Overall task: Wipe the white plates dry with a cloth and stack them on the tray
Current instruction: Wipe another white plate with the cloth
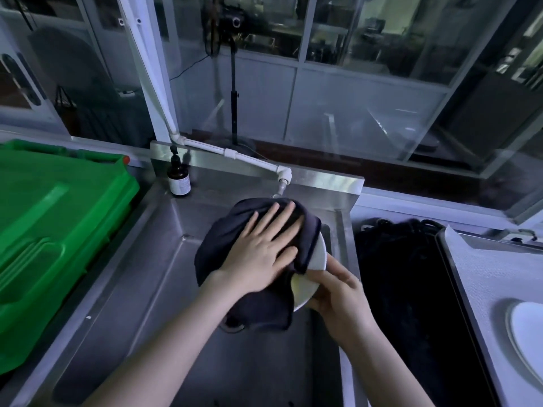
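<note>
Over the steel sink (141, 289), our left hand (264, 248) presses the dark cloth (223, 245) flat, fingers spread; our right hand (338, 295) pinches the white plate (318, 257) rim

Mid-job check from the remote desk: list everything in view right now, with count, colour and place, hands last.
Plate in hand: 1, white, held over the sink, mostly under the cloth.
Cloth: 1, dark, draped over that plate.
Plate on tray: 1, white, far right, cut by the frame.
Tray: 1, pale grey, right of the sink.
Sink: 1, steel, centre.
Tap: 1, white pipe, behind the sink.
Bottle: 1, brown, sink's back left corner.
Crate: 1, green, left.
Left hand: flat on the cloth.
Right hand: grip on the plate's rim.
</note>
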`<state>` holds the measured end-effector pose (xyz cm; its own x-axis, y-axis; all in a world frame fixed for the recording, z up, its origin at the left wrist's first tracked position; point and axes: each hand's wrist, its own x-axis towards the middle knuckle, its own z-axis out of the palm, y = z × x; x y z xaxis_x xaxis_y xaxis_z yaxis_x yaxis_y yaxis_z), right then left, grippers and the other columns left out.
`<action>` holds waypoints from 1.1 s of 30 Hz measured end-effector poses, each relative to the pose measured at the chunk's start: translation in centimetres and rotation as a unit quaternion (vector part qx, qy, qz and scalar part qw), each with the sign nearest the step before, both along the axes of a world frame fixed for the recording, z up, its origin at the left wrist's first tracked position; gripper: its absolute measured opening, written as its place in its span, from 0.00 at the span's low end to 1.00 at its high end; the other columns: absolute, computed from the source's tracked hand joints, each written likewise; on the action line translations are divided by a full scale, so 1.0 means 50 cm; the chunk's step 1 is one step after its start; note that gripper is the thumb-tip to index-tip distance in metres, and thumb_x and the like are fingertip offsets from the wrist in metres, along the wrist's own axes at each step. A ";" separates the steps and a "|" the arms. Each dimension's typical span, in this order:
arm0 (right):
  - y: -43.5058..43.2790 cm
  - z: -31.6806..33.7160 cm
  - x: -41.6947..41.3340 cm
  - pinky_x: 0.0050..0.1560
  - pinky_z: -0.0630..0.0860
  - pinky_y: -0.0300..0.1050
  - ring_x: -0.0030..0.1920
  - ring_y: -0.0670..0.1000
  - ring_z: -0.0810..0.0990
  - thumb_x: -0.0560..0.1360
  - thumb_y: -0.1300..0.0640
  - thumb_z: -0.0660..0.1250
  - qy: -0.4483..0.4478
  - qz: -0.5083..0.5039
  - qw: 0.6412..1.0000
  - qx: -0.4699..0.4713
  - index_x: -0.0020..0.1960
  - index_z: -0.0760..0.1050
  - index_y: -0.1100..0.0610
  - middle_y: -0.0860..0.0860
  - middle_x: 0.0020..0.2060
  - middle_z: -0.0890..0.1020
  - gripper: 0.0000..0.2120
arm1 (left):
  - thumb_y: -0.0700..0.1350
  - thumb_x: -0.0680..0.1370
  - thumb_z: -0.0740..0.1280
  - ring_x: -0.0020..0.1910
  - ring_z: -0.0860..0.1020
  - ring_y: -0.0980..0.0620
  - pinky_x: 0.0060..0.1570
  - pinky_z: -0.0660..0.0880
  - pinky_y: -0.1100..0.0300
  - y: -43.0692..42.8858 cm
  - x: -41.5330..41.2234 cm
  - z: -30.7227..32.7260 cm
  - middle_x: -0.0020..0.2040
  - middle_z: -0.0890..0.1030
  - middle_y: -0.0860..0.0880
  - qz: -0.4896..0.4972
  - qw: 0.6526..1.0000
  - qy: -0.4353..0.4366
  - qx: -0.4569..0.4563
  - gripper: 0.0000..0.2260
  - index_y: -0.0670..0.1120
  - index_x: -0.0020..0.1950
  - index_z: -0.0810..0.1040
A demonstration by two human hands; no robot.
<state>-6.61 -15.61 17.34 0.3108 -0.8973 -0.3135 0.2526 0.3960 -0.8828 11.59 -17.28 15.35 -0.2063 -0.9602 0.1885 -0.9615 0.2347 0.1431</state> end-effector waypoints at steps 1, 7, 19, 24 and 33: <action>-0.006 0.003 -0.005 0.46 0.78 0.55 0.45 0.57 0.83 0.74 0.70 0.63 -0.003 -0.009 1.000 -0.006 0.57 0.84 0.54 0.60 0.48 0.85 0.19 | 0.57 0.83 0.49 0.80 0.42 0.48 0.77 0.43 0.47 -0.007 0.011 0.001 0.81 0.41 0.52 0.022 1.000 0.009 0.006 0.26 0.55 0.81 0.49; -0.042 0.025 -0.029 0.35 0.81 0.46 0.40 0.54 0.82 0.75 0.73 0.61 -0.031 -0.065 0.997 -0.022 0.56 0.84 0.56 0.57 0.44 0.85 0.20 | 0.60 0.80 0.48 0.80 0.45 0.48 0.76 0.40 0.45 0.043 0.005 -0.019 0.81 0.45 0.54 0.029 0.999 0.031 -0.001 0.28 0.55 0.80 0.53; -0.016 0.010 -0.031 0.43 0.82 0.51 0.48 0.57 0.85 0.73 0.67 0.66 0.013 0.059 0.997 -0.045 0.61 0.82 0.49 0.58 0.52 0.86 0.21 | 0.62 0.78 0.55 0.75 0.62 0.44 0.73 0.57 0.43 -0.019 0.013 0.053 0.77 0.63 0.49 0.012 0.997 0.052 -0.065 0.28 0.54 0.77 0.63; -0.042 0.056 -0.068 0.40 0.82 0.48 0.48 0.55 0.86 0.78 0.68 0.63 0.137 0.110 0.971 -0.162 0.60 0.82 0.43 0.53 0.50 0.87 0.23 | 0.59 0.71 0.73 0.41 0.77 0.51 0.44 0.74 0.54 -0.032 0.079 0.070 0.41 0.80 0.53 0.128 0.940 0.316 0.028 0.14 0.51 0.48 0.77; -0.085 0.092 -0.009 0.53 0.77 0.50 0.49 0.51 0.82 0.80 0.57 0.65 0.358 0.154 0.851 -0.352 0.59 0.80 0.53 0.49 0.46 0.84 0.09 | 0.51 0.71 0.77 0.31 0.61 0.58 0.32 0.59 0.56 -0.005 0.043 0.075 0.29 0.64 0.52 0.025 0.921 0.385 0.046 0.19 0.42 0.33 0.70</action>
